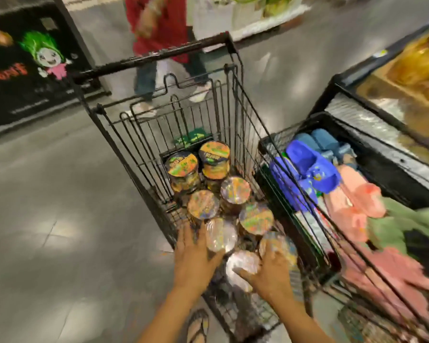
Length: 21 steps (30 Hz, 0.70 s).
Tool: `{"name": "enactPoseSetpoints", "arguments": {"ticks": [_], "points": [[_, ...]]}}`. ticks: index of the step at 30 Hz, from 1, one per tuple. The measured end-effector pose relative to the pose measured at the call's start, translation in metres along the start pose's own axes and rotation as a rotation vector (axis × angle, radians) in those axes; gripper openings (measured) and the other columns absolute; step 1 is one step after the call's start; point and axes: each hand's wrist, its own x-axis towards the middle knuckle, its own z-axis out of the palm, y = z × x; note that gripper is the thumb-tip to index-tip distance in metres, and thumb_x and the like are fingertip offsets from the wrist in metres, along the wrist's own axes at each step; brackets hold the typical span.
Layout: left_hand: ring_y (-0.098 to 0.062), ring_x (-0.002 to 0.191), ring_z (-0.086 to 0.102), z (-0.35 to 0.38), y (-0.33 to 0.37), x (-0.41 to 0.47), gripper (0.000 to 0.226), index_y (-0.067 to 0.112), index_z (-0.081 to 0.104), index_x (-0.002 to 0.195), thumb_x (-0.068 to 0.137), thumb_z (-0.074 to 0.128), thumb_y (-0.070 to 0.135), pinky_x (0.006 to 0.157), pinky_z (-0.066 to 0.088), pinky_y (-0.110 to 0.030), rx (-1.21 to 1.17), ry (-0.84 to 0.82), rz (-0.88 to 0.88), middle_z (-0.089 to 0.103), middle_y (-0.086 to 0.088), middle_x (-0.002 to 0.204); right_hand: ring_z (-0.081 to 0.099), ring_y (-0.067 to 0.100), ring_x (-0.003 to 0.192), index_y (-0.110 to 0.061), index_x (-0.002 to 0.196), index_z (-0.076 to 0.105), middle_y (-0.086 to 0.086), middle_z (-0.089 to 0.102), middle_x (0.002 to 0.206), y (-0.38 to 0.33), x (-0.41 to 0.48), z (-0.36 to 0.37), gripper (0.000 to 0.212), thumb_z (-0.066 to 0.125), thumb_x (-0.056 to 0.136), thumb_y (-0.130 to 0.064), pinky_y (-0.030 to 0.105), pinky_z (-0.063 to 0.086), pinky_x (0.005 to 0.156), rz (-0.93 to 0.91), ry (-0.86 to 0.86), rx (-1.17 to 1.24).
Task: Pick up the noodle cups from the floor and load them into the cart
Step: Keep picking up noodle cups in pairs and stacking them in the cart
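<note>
Slippers crowd a wire bin point(305, 121) standing just right of the cart point(156, 55), close against its right wall: blue slippers point(312, 169) at the far end, pink slippers point(357, 201) nearer. A black signboard point(35, 70) with a green-haired cartoon figure stands far left. A passer-by point(164, 28) in a red top is on the grey floor point(47, 194) beyond the cart handle, cut off by the top edge.

My sandalled foot point(198, 325) is cut by the near edge. Blur smears the near end of the cart, and no cup label can be read.

Noodle cups point(235, 191) stand lids-up inside the cart, five of them distinct toward the far end. My left hand point(196, 256) curls round the near-left cup point(221, 236). My right hand point(270, 271) wraps its fingers round the near-right cup point(281, 243), thumb lying on a pale cup point(243, 263) between the hands. Both held cups are inside the cart walls.
</note>
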Motion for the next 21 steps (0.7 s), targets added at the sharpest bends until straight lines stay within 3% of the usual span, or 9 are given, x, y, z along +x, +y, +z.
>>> {"name": "enactPoseSetpoints", "arguments": {"ticks": [2,7,11,15,21], "points": [[-0.031,0.148,-0.004,0.006,-0.007,-0.029,0.085,0.025,0.009,0.155,0.088,0.036,0.070,0.119,0.010,-0.041,0.045,-0.039,0.069,-0.006,-0.013,0.161,0.038,0.039,0.127,-0.009,0.153,0.007,0.023,0.041,0.140,0.014,-0.039,0.018,0.154,0.013,0.031,-0.103,0.042,0.036,0.102,0.022,0.023,0.023],[-0.031,0.148,-0.010,0.019,-0.010,-0.079,0.084,0.026,0.006,0.155,0.089,0.034,0.071,0.119,0.006,-0.043,0.145,-0.115,0.231,-0.008,-0.012,0.161,0.033,0.037,0.134,-0.014,0.154,-0.002,0.022,0.029,0.148,0.038,-0.108,0.047,0.127,0.048,0.064,-0.089,0.042,0.032,0.108,0.094,0.108,0.045],[-0.033,0.146,-0.017,0.049,0.004,-0.115,0.083,0.027,0.001,0.155,0.091,0.033,0.069,0.120,-0.001,-0.045,0.338,-0.188,0.460,-0.012,-0.015,0.160,0.033,0.035,0.135,-0.011,0.154,0.011,0.019,0.032,0.148,0.067,-0.156,0.067,0.119,0.058,0.069,-0.078,0.040,0.031,0.110,0.167,0.199,0.159],[-0.033,0.145,-0.022,0.077,0.028,-0.145,0.080,0.027,-0.001,0.155,0.093,0.033,0.066,0.120,-0.004,-0.047,0.475,-0.264,0.715,-0.019,-0.015,0.159,0.034,0.032,0.134,-0.013,0.154,0.004,0.017,0.033,0.146,0.106,-0.208,0.086,0.115,0.055,0.073,-0.078,0.037,0.029,0.110,0.351,0.218,0.239],[-0.036,0.147,-0.013,0.127,0.074,-0.202,0.080,0.024,0.007,0.154,0.092,0.032,0.068,0.119,0.001,-0.046,0.634,-0.346,0.937,-0.008,-0.018,0.160,0.035,0.031,0.133,-0.018,0.153,0.015,0.014,0.034,0.148,0.175,-0.316,0.138,0.108,0.056,0.072,-0.078,0.039,0.031,0.108,0.706,0.264,0.446]]}}
